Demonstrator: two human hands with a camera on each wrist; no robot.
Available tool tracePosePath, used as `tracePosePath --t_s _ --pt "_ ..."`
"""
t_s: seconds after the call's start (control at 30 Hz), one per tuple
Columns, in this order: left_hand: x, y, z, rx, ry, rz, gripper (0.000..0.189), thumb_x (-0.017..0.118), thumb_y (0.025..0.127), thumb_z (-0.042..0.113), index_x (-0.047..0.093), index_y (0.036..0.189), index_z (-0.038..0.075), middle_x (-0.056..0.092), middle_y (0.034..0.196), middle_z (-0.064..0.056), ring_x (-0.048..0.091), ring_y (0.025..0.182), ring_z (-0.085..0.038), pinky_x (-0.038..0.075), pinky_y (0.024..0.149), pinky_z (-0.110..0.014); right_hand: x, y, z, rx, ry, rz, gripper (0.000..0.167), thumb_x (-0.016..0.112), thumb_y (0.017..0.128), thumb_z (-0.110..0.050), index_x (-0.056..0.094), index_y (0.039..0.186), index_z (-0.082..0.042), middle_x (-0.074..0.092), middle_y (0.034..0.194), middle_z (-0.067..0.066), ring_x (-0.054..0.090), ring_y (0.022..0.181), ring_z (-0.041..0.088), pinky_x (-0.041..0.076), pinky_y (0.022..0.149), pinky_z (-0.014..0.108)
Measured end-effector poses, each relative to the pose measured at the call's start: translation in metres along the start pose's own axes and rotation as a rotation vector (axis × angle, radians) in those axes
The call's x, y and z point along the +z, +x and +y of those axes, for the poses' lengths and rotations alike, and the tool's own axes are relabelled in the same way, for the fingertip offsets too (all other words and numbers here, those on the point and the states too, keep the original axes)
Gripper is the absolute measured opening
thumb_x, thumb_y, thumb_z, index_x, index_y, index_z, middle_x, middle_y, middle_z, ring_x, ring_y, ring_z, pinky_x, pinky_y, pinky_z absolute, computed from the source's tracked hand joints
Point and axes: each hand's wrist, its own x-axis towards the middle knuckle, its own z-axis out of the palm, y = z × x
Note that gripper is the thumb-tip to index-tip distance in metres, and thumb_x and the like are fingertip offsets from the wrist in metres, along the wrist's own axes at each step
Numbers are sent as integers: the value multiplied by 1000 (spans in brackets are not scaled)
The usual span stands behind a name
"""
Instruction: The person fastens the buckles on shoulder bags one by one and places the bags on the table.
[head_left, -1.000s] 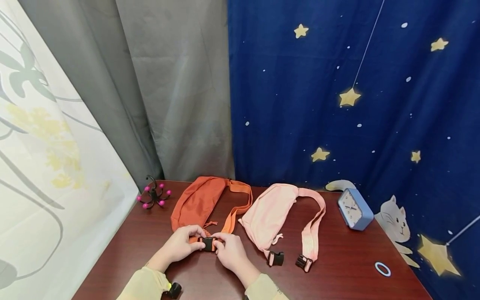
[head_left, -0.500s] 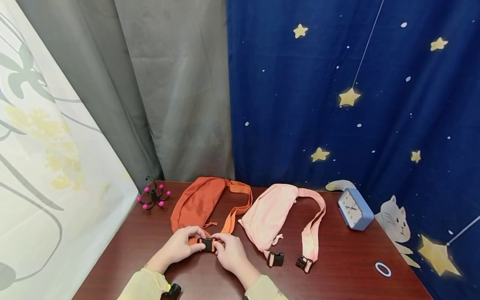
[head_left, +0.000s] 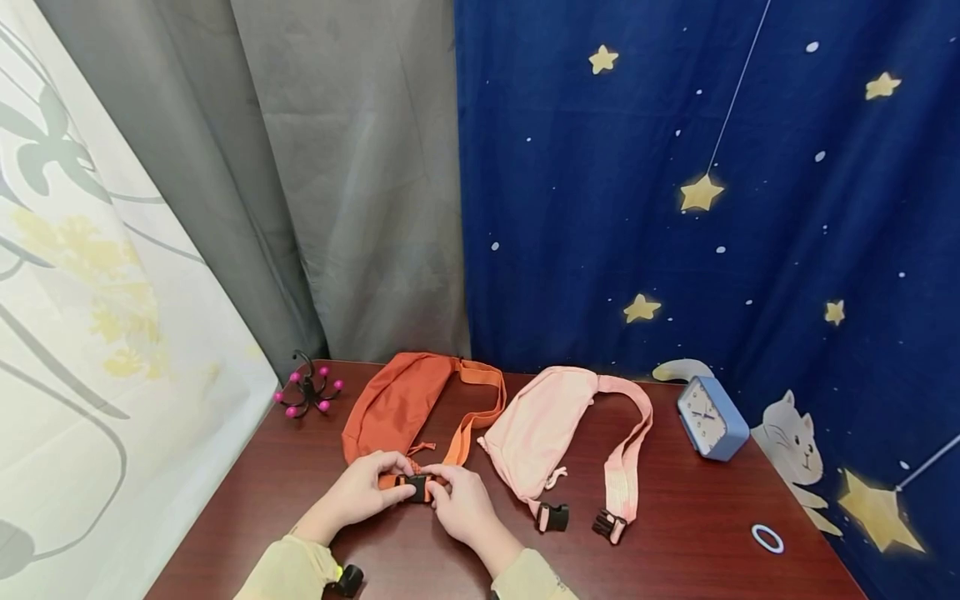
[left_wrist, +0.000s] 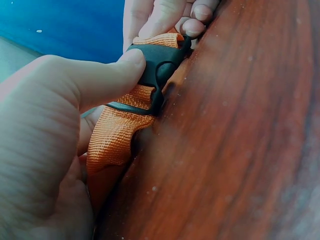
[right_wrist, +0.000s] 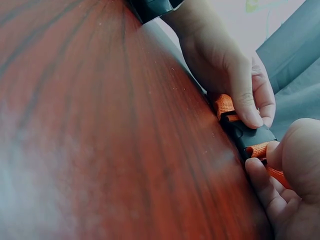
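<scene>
The orange-red waist bag [head_left: 397,400] lies on the table, its strap [head_left: 480,417] curving round to the front. My left hand [head_left: 358,490] pinches the black side-release buckle [left_wrist: 157,62] on that strap, thumb flat on its top face. From the other end, my right hand [head_left: 467,504] pinches the buckle's end and the orange webbing [right_wrist: 257,150] there. The buckle's two halves sit together in the left wrist view, with webbing running out of both ends. My left fingers under the buckle are mostly hidden.
Right of my hands lies a pink waist bag [head_left: 540,425]; its black buckle halves [head_left: 553,517] are apart. A blue clock [head_left: 712,418] and a pale ring [head_left: 767,538] are farther right. A black rack with pink knobs [head_left: 307,390] stands at the back left.
Both hands keep their hold on the buckle and strap, almost still. The whole head view shifts very slightly; no object visibly moves.
</scene>
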Motion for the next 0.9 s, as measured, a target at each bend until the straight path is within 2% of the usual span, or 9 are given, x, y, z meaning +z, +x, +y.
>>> tracePosePath --t_s 0.17,0.4,0.53,0.73,0.83,0.9 --pt "1 0 -2 4 24 -8 16 85 97 41 71 104 37 70 94 21 60 92 0 51 84 -27 -2 -4 -2 -3 5 -2 27 71 107 -18 79 132 -23 74 95 -5 63 73 -7 51 66 19" --pt "2 0 -1 47 59 22 17 86 97 41 72 106 39 74 108 23 62 99 -1 53 89 -29 -4 -4 -1 -6 8 3 29 73 104 -16 79 131 -25 74 107 0 60 75 -5 51 66 19" --pt "8 1 7 88 93 86 17 87 96 36 75 107 35 75 105 21 61 99 -3 53 87 -30 -6 -5 -2 -39 -3 21 31 72 103 -14 78 133 -20 74 111 3 58 72 -6 51 64 18" --pt "17 7 28 210 145 238 23 90 92 23 78 111 23 76 102 10 62 96 -16 52 81 -27 -19 -9 -13 -122 -55 76 31 71 104 -14 75 134 -17 74 116 11 61 77 -5 53 70 18" --pt "23 9 39 244 160 271 24 90 92 21 78 112 21 76 103 7 63 97 -16 54 81 -26 -29 -11 -19 -151 -103 99 31 71 104 -16 74 135 -16 74 116 10 63 76 -6 55 71 19" --pt "28 12 46 265 163 271 23 90 92 21 78 112 20 76 102 5 63 97 -14 55 82 -27 -36 -12 -21 -185 -155 112 31 71 104 -16 74 134 -15 75 114 7 62 75 -7 61 89 30"
